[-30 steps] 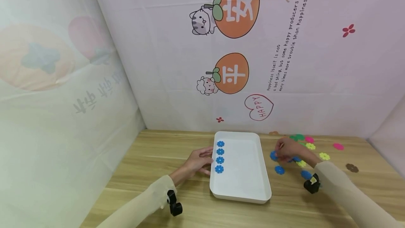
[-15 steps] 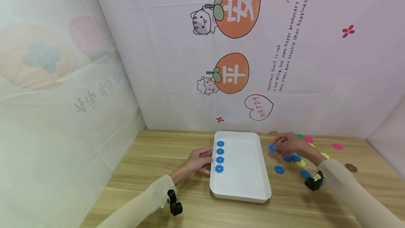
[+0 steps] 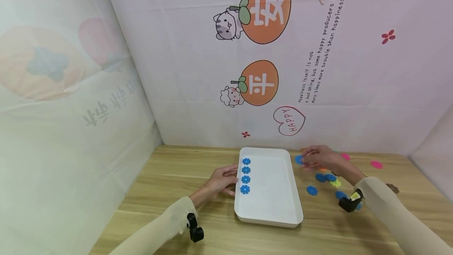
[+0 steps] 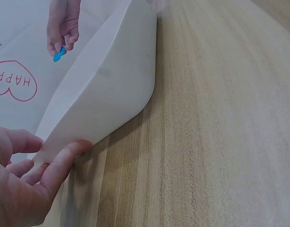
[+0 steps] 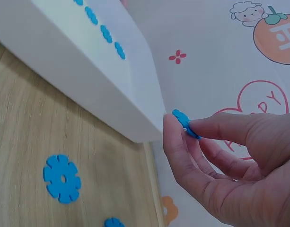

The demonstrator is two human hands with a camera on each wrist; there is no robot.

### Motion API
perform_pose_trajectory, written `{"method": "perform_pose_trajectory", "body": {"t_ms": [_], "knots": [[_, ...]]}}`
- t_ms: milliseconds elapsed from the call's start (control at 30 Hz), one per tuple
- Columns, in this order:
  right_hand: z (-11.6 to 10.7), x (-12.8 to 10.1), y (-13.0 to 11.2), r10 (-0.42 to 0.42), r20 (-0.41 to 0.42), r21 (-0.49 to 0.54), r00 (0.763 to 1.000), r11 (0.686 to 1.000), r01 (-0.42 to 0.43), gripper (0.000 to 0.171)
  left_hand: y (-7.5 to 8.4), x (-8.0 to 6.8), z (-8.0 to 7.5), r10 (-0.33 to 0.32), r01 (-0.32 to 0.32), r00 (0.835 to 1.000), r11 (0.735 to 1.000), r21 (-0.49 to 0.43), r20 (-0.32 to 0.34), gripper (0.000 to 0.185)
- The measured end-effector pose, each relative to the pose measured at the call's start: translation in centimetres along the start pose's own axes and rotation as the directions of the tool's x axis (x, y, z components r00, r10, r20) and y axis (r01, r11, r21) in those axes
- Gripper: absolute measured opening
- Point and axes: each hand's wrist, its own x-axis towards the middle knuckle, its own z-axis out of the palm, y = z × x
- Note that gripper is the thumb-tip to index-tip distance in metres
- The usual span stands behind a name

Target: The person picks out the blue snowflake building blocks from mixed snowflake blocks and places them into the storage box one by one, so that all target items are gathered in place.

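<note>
My right hand pinches a blue flower-shaped plastic disc between thumb and fingertips, just right of the tray's far right side. In the right wrist view that disc is held edge-on, raised above the table. A white rectangular tray stands on the table, with several blue discs in a column along its left inner side. Against the tray's left wall rests my left hand. In the left wrist view the fingers touch the outside of the wall, loosely extended.
Right of the tray lie loose blue discs, a yellow one, a pink one and a brown one. My right hand and forearm cover part of this group. A printed cloth hangs behind the wooden table.
My right hand has lifted the blue disc off the loose group and carried it left and away from me, toward the tray. My left hand has stayed at the tray wall.
</note>
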Motion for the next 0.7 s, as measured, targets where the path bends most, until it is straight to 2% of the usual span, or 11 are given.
{"method": "perform_pose_trajectory", "body": {"t_ms": [233, 700], "knots": [[0.6, 0.2, -0.7, 0.001, 0.033, 0.092, 0.999, 0.996, -0.004, 0.040, 0.0, 0.0, 0.1, 0.000, 0.000, 1.000, 1.000, 0.010, -0.013, 0.058], [4.0, 1.4, -2.0, 0.001, 0.114, 0.147, 0.994, 0.989, -0.018, 0.033, 0.1, -0.2, 0.1, -0.003, 0.003, 1.000, 1.000, 0.010, -0.012, 0.059]]}}
